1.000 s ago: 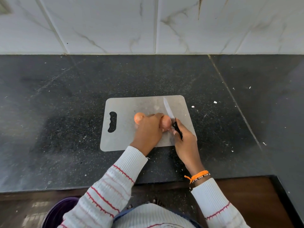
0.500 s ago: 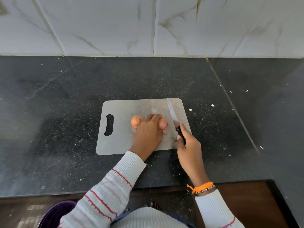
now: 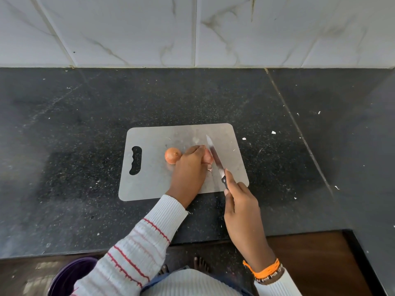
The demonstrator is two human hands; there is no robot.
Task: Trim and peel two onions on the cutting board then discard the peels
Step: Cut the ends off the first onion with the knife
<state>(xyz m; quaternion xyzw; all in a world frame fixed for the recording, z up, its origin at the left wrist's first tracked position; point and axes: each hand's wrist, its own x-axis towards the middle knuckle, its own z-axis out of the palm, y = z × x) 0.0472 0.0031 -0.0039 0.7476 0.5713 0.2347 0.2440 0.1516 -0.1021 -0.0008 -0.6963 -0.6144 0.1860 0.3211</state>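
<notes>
Your left hand (image 3: 190, 167) is curled over one onion (image 3: 207, 160), pinning it to the board (image 3: 154, 180); only its pink right end shows past your fingers. Your right hand (image 3: 240, 201) grips the knife (image 3: 215, 158) by its black handle, with the blade lying against that exposed end. This looks like the trim of the first onion. The second onion (image 3: 172, 155) sits just left of your holding hand, skin on. Next, press the blade down through the tip while keeping your fingertips tucked back. A purple bin (image 3: 70, 276) waits below the counter (image 3: 64, 146), probably for the peels.
</notes>
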